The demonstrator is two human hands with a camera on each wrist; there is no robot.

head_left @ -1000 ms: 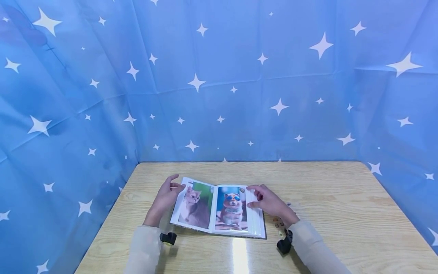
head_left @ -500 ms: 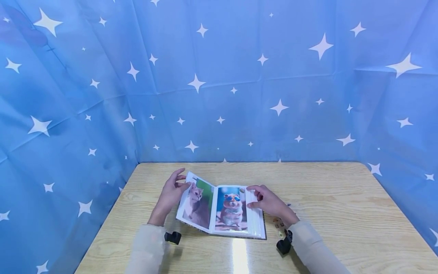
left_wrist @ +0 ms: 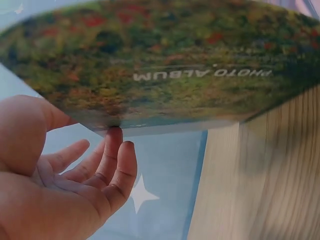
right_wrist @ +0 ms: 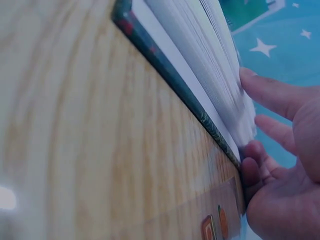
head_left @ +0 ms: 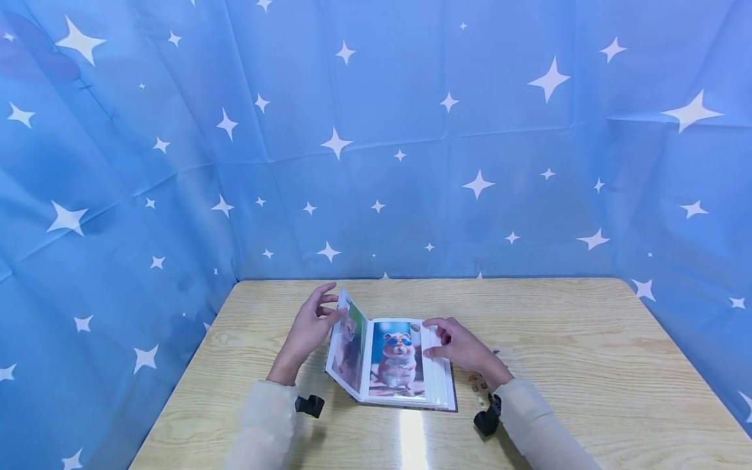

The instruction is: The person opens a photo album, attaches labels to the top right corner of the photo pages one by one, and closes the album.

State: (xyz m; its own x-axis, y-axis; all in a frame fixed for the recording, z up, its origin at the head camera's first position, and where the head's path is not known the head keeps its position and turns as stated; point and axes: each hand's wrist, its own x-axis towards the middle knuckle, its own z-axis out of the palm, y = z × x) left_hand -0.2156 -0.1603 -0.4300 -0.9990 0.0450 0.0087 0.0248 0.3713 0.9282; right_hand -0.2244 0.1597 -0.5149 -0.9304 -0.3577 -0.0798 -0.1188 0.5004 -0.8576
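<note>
A photo album (head_left: 398,359) lies open on the table, a cat picture (head_left: 350,349) on its left side and a hamster in sunglasses (head_left: 398,365) on its right. My left hand (head_left: 308,329) pinches the outer edge of the left cover, which stands tilted up off the table. In the left wrist view that patterned cover (left_wrist: 165,95) shows the words PHOTO ALBUM. On the right page's outer margin rest the thumb and index finger of my right hand (head_left: 461,343). The right wrist view shows its thumb against the stacked page edges (right_wrist: 200,60), with other fingers bent beside the cover edge.
A clear sheet with small stickers (head_left: 478,384) lies on the wooden table (head_left: 587,365), partly under my right wrist. A blue curtain with white stars (head_left: 411,215) hangs behind and at the sides. Black wrist cameras (head_left: 309,406) sit on both wrists.
My left hand has moved right and away from me, raising the left cover from nearly flat to steeply tilted. My right hand has stayed on the right page.
</note>
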